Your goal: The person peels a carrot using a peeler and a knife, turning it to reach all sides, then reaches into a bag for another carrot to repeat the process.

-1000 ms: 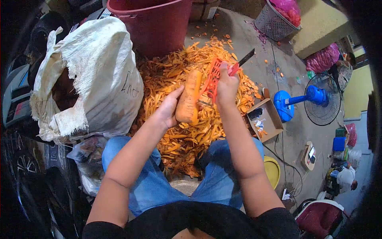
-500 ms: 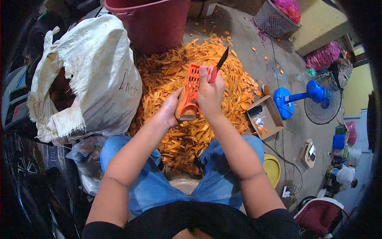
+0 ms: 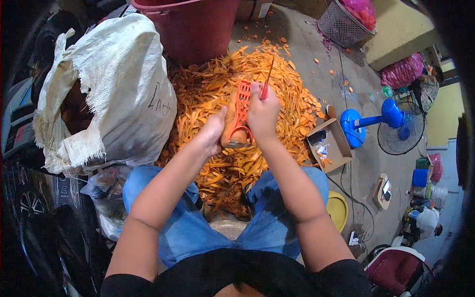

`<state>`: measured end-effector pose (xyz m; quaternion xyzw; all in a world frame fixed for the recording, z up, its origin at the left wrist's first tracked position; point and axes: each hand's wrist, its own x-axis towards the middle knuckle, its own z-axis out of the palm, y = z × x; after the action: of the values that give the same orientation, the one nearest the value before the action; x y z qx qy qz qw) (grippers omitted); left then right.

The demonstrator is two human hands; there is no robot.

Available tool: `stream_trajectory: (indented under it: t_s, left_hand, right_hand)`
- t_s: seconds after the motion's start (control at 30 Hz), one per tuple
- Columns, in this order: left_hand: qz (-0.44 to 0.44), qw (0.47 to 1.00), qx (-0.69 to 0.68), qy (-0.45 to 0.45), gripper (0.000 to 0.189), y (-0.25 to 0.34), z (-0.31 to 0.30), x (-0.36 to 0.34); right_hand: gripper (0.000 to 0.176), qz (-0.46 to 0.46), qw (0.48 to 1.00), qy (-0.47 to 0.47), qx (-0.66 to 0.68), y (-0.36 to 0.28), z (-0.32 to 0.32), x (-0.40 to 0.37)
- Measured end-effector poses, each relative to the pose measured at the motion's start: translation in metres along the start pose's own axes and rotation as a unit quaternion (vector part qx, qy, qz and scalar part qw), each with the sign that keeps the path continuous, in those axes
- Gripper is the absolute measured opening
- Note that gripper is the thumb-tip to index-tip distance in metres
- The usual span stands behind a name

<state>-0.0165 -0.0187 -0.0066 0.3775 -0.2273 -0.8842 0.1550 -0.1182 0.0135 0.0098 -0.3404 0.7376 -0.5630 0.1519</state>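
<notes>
– On the left side of the floor, what is that big white thing?
– It is a sack [image 3: 114, 84]. It is open at one end and leans right beside a huge heap of orange peels [image 3: 217, 168].
– And behind the heap?
– A dark red bucket [image 3: 190, 27] stands there, at the far edge of the peels.
– What is the blue thing on the right?
– That is a fan [image 3: 393, 123] on the floor, away from the heap. A small open cardboard box [image 3: 334, 146] sits between the fan and the peels.
– Where are the hands?
– Both are up over the middle of the heap. The left hand [image 3: 213, 131] is curled around a carrot [image 3: 231, 129] and grips it from the left. The right hand [image 3: 262, 114] is closed tight on an orange peeler [image 3: 242, 101].
– So where is the carrot?
– It is between the two hands. The peeler lies flat against it and hides most of it.
– What sticks up out of the right hand?
– A thin strip [image 3: 269, 74]. It may be a knife blade seen from its edge, but it is too thin to be sure.
</notes>
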Motion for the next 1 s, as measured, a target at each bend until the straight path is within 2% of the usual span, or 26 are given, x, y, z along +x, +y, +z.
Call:
stream_trajectory:
  t_s: [0.07,0.1,0.13,0.17,0.2,0.27,0.3,0.37,0.4,0.43,0.5,0.53,0.6,0.63,0.7,0.73,0.77,0.8,0.87,0.93,1.0]
  left_hand:
    - [0.0,0.986,0.153,-0.066,0.039,0.001,-0.007,-0.001]
    - [-0.029,0.988,0.148,-0.022,0.04,-0.004,0.001,-0.009]
    - [-0.058,0.988,0.143,0.02,0.041,-0.012,0.008,-0.019]
    - [-0.078,0.988,0.128,-0.028,0.041,-0.017,0.005,-0.023]
    - [-0.081,0.988,0.128,-0.03,0.041,-0.017,0.005,-0.025]
    - [-0.118,0.979,0.149,-0.074,0.042,-0.011,0.005,-0.034]
    - [-0.098,0.968,0.201,-0.114,0.042,-0.009,0.005,-0.038]
    - [-0.112,0.971,0.173,-0.118,0.042,-0.006,0.012,-0.05]
    - [-0.122,0.975,0.141,-0.122,0.042,-0.004,0.014,-0.053]
    - [-0.121,0.975,0.141,-0.123,0.042,-0.005,0.009,-0.047]
    - [-0.063,0.99,0.1,-0.076,0.042,-0.006,-0.008,-0.027]
    - [-0.06,0.991,0.097,-0.074,0.042,-0.004,-0.012,-0.022]
    - [-0.038,0.995,0.079,-0.054,0.037,0.002,-0.016,-0.014]
    - [-0.033,0.997,0.035,-0.058,0.037,0.005,-0.011,-0.015]
    - [-0.022,0.997,0.038,-0.068,0.038,0.009,-0.014,-0.017]
    - [-0.012,0.996,0.041,-0.08,0.038,0.011,-0.014,-0.017]
    - [-0.001,0.999,0.013,-0.042,0.04,0.013,-0.013,-0.016]
    - [-0.001,0.999,0.013,-0.043,0.04,0.015,-0.015,-0.015]
    - [-0.013,0.989,-0.021,-0.144,0.043,0.019,-0.023,-0.015]
    - [-0.003,0.986,-0.008,-0.165,0.046,0.022,-0.024,-0.015]
    - [-0.038,0.988,-0.059,-0.14,0.045,0.024,-0.019,-0.019]
  right_hand:
    - [0.025,-0.028,0.996,0.053,-0.07,0.019,0.004,0.008]
    - [0.025,-0.027,0.996,0.054,-0.069,0.024,0.001,0.016]
    - [0.026,-0.019,0.992,0.106,-0.058,0.03,-0.006,0.027]
    - [0.026,-0.013,0.986,0.158,-0.048,0.035,-0.014,0.037]
    - [0.026,-0.011,0.986,0.16,-0.051,0.039,-0.021,0.044]
    - [0.025,-0.05,0.965,0.251,-0.051,0.047,-0.031,0.057]
    - [0.025,-0.049,0.965,0.252,-0.051,0.056,-0.038,0.067]
    - [0.025,0.085,0.954,0.287,-0.035,0.074,-0.049,0.079]
    - [0.025,0.084,0.953,0.289,-0.034,0.068,-0.051,0.078]
    - [0.025,0.104,0.955,0.273,0.051,0.062,-0.054,0.076]
    - [0.024,0.127,0.948,0.23,0.181,0.044,-0.047,0.069]
    - [0.024,0.125,0.949,0.226,0.182,0.037,-0.039,0.063]
    - [0.023,0.046,0.966,0.167,0.192,0.025,-0.024,0.048]
    - [0.023,0.045,0.966,0.166,0.194,0.013,-0.019,0.037]
    - [0.022,-0.064,0.991,0.098,0.065,-0.008,-0.014,0.021]
    - [0.022,-0.064,0.991,0.098,0.066,-0.002,-0.015,0.023]
    - [0.022,-0.056,0.991,0.096,0.073,0.008,-0.017,0.028]
    - [0.022,-0.048,0.991,0.093,0.08,0.015,-0.021,0.034]
    - [0.023,-0.071,0.99,0.12,0.034,0.025,-0.029,0.045]
    - [0.026,0.009,0.98,0.121,0.155,0.033,-0.032,0.051]
    - [0.028,0.018,0.979,0.134,0.15,0.034,-0.032,0.052]
